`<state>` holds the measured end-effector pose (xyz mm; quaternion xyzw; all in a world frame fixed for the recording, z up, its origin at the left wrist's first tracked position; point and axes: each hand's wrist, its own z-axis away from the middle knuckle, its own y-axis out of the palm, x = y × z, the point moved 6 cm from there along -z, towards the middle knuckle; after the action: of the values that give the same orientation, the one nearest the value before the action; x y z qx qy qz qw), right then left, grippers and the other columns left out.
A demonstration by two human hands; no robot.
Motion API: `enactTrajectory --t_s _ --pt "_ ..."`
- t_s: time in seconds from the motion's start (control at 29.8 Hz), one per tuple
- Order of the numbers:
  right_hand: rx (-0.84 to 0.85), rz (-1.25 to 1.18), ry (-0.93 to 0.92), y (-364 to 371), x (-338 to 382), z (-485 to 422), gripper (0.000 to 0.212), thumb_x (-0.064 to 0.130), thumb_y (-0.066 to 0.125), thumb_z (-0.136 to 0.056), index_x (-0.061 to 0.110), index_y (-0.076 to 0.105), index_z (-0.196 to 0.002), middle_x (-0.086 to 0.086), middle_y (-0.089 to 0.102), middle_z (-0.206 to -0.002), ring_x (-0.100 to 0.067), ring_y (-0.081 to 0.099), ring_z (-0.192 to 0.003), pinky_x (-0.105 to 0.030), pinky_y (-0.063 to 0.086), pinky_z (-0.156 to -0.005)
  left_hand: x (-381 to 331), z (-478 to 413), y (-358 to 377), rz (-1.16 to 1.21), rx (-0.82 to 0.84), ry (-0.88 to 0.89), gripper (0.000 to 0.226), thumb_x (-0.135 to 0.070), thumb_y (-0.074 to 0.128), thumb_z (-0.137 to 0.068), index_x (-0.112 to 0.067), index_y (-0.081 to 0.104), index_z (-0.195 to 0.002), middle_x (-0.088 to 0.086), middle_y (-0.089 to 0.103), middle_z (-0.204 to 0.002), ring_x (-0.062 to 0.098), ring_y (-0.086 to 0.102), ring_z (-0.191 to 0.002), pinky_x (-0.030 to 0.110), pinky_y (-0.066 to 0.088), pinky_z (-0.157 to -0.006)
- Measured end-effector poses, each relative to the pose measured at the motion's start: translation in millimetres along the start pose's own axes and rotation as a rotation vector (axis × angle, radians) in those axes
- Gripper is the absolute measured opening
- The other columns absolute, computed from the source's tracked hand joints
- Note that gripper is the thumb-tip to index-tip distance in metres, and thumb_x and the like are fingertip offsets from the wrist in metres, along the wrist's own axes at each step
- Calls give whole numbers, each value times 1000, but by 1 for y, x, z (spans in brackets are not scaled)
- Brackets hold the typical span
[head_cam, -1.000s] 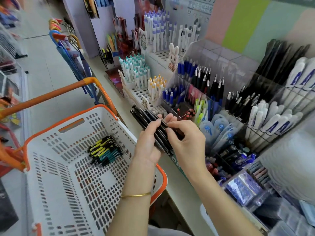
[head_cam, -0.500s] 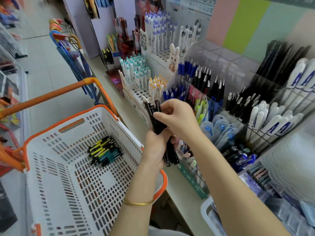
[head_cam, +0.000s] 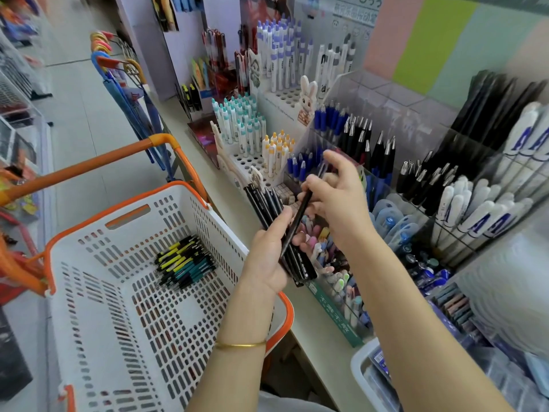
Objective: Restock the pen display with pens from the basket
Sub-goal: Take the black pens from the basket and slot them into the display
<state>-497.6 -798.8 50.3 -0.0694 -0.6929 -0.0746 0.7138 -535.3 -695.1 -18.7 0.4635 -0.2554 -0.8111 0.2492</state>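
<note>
2 hands work over the front edge of the counter (head_cam: 300,319), between the shopping basket and the pen display. The left hand (head_cam: 267,257) is wrapped around a bundle of black pens (head_cam: 276,221), thumb pressed across their barrels, so the bundle slants up and away toward the white peg stand. The right hand (head_cam: 335,200) pinches 1 black pen (head_cam: 298,215) between thumb and fingers near its upper end; that pen crosses the bundle at a steeper angle, and its lower end lies against the left palm. A thin gold bangle (head_cam: 240,345) circles the left wrist.

Left of the hands, the white basket (head_cam: 98,337) with orange rim and handle stands beside the counter. On its slotted floor, toward the far right side, lies a small heap of pens with yellow and teal barrels (head_cam: 184,264), all roughly parallel.

Beyond the hands, the clear acrylic pen display (head_cam: 395,120) rises in tiers: blue-capped pens (head_cam: 329,120) at its far left corner, black pens with silver tips (head_cam: 371,144) next to them, more black clip pens (head_cam: 427,179) in a lower cell, and fat white pens with blue marks (head_cam: 481,215) at the right. A rabbit figure (head_cam: 307,99) stands at the display's far left corner, against the white peg stand (head_cam: 252,162) holding teal-capped and yellow-capped pens.
</note>
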Motion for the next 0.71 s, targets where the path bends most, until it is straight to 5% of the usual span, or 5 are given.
enactTrajectory --t_s 0.17,0.3,0.44,0.57,0.71 --pt "-325 -117 -227 -23 14 15 23 11 59 -91 27 52 -105 -8 71 -93 -13 66 -81 -30 51 -75 0 -3 -8 121 -63 -5 21 -26 59 -95 -7 60 -85 5 57 -62 15 59 -55 29 56 -55" --pt "-417 -106 -339 -24 14 32 25 11 64 -87 29 50 -98 -12 66 -96 -28 62 -82 -40 53 -73 1 -5 -10 204 -90 -30 25 -33 57 -96 -11 60 -86 7 65 -73 24 63 -76 44 58 -74" --pt "-469 -77 -429 -24 13 46 28 5 64 -87 25 47 -95 1 58 -87 -24 60 -78 -40 53 -74 0 -2 -10 270 -121 -36 29 -32 51 -99 -9 59 -82 6 67 -68 19 67 -58 34 56 -52" --pt "-487 -49 -425 -20 8 54 29 7 65 -87 28 46 -92 18 55 -83 -16 58 -77 -44 53 -75 0 -3 -14 317 -163 -14 30 -31 50 -100 -6 63 -89 10 70 -69 20 70 -57 30 55 -48" --pt "-530 -85 -401 -25 0 57 28 8 66 -87 28 46 -89 8 52 -86 -28 59 -80 -49 53 -74 0 -5 -13 384 -133 10 37 -28 47 -101 -10 64 -73 8 72 -76 19 70 -67 29 55 -48"
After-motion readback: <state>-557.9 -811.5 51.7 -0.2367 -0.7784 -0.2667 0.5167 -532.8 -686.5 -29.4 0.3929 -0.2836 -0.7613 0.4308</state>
